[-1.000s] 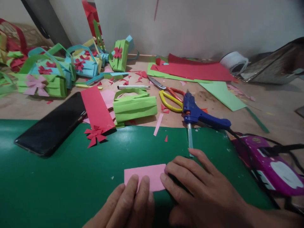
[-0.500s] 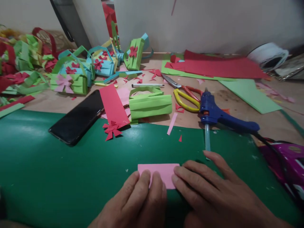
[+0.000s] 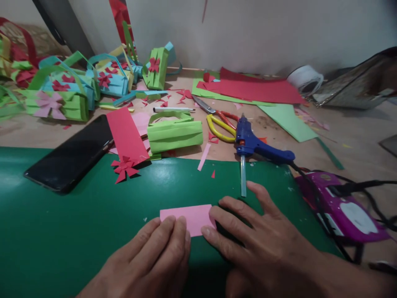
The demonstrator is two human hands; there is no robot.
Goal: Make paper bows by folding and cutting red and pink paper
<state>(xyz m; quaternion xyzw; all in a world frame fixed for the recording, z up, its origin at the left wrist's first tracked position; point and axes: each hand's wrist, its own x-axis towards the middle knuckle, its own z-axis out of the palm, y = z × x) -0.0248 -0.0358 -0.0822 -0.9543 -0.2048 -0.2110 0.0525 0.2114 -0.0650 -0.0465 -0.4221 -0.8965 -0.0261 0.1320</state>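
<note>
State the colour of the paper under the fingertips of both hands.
The paper is pink, best seen in the head view.

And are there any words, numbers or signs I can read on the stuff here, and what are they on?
None that I can read.
Purple box: pale patches and a small round mark, too blurred to make out any letters.
Pen: too small to tell if it has writing.
Phone: no words show on its dark side.
Pink paper: no writing on the part that shows.
</note>
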